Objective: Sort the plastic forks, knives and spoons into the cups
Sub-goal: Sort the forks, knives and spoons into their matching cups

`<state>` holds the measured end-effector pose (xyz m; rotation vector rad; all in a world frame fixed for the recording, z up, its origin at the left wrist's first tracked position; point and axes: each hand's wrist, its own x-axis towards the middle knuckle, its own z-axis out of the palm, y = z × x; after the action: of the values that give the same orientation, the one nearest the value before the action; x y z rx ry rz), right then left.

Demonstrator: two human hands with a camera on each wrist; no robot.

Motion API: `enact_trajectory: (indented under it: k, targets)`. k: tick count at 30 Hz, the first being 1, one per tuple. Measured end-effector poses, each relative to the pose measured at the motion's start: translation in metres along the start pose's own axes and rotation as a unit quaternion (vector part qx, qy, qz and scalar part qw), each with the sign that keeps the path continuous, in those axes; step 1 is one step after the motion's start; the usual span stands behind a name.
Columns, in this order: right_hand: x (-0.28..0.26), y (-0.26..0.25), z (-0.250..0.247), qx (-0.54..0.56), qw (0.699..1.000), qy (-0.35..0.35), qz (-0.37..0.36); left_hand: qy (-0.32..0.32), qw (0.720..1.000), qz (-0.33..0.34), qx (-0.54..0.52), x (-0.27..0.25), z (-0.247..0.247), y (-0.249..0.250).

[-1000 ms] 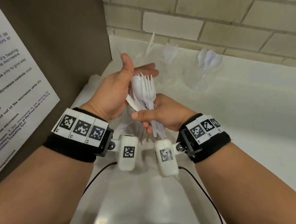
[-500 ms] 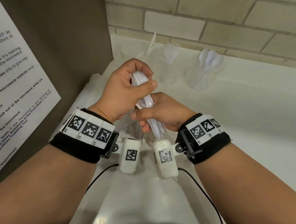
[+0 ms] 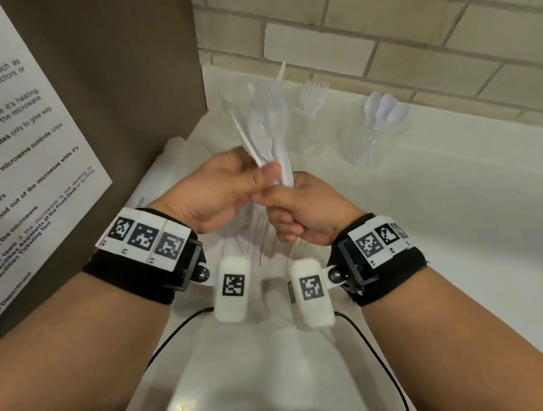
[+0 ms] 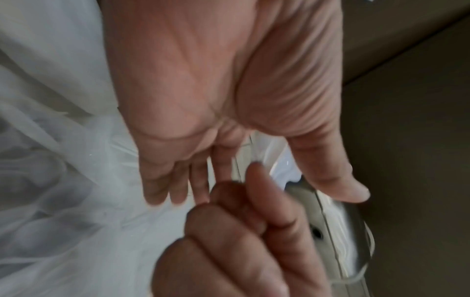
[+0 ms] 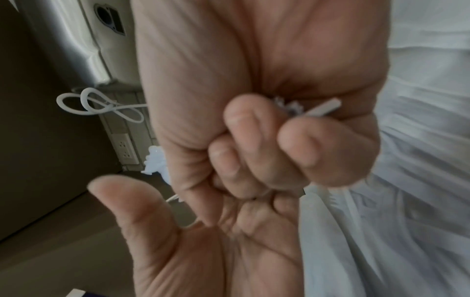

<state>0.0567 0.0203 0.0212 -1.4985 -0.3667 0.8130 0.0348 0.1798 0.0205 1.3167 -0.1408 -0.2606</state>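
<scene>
A white bunch of forks, knives and spoons stands up. Behind stand 3 clear cups, each with some inside.

Right hand gripping cutlery bundle, left hand touching

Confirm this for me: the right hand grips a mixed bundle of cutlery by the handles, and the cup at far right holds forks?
Not quite. The right hand does grip the mixed bundle by the handles, but the head view shows the cup at far right holding spoons; the forks stand in the middle cup.
</scene>
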Motion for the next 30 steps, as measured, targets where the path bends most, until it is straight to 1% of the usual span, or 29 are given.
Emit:
enact_trajectory:
  k: [1,2,4,6,7,8,9,10,11,13,14,15,16,18,20,22,25,27,30]
  targets:
    - [0.000,0.000,0.001,-0.005,1.000,-0.016,0.003,-0.032,0.999,-0.029,0.031,-0.002,0.004,-0.002]
    - [0.001,0.001,0.003,-0.010,0.999,-0.032,0.006,-0.038,0.998,-0.042,0.041,-0.003,0.008,-0.003]
    - [0.001,0.003,0.007,-0.009,0.999,-0.047,0.008,-0.011,0.998,-0.044,0.034,-0.005,0.015,-0.001]
    - [0.003,0.003,0.007,-0.015,0.999,-0.042,0.005,0.006,0.999,-0.036,0.033,-0.004,0.016,0.002]
    - [0.004,0.001,0.006,-0.039,0.998,-0.039,0.007,0.028,0.999,-0.021,0.033,-0.003,0.017,0.002]
    - [0.003,-0.001,0.003,-0.087,0.996,-0.024,0.012,0.062,0.998,0.001,0.023,-0.001,0.016,0.003]
    - [0.003,-0.004,-0.003,-0.144,0.989,0.005,0.017,0.096,0.995,0.022,0.010,0.000,0.013,0.003]
    - [0.003,-0.008,-0.010,-0.189,0.981,0.049,0.009,0.121,0.992,0.035,-0.005,0.001,0.009,0.003]
    - [0.003,-0.013,-0.015,-0.207,0.973,0.103,-0.009,0.134,0.990,0.040,-0.012,0.001,0.007,0.003]
    - [0.002,-0.027,-0.023,-0.168,0.961,0.204,-0.075,0.139,0.990,0.034,0.014,-0.001,0.004,0.001]
    - [0.003,-0.035,-0.026,-0.135,0.953,0.243,-0.120,0.131,0.990,0.027,0.042,-0.001,0.003,-0.002]
    - [0.003,-0.044,-0.026,-0.119,0.943,0.265,-0.162,0.116,0.990,0.022,0.073,-0.003,0.004,-0.006]
    - [0.004,-0.050,-0.026,-0.125,0.935,0.270,-0.192,0.097,0.990,0.018,0.105,-0.004,0.004,-0.009]
    - [0.005,-0.060,-0.027,-0.178,0.926,0.256,-0.212,0.067,0.985,0.012,0.159,-0.006,0.007,-0.012]
    - [0.007,-0.063,-0.028,-0.222,0.927,0.224,-0.200,0.061,0.981,0.006,0.183,-0.007,0.011,-0.012]
    - [0.008,-0.063,-0.030,-0.245,0.928,0.209,-0.188,0.062,0.981,-0.007,0.183,-0.008,0.013,-0.012]
    - [0.009,-0.061,-0.031,-0.250,0.924,0.219,-0.188,0.054,0.982,-0.028,0.179,-0.010,0.013,-0.014]
    - [0.009,-0.062,-0.031,-0.264,0.921,0.220,-0.185,0.048,0.978,-0.034,0.202,-0.009,0.012,-0.017]
    - [0.009,-0.062,-0.033,-0.302,0.910,0.220,-0.178,0.060,0.968,-0.031,0.242,-0.007,0.011,-0.022]
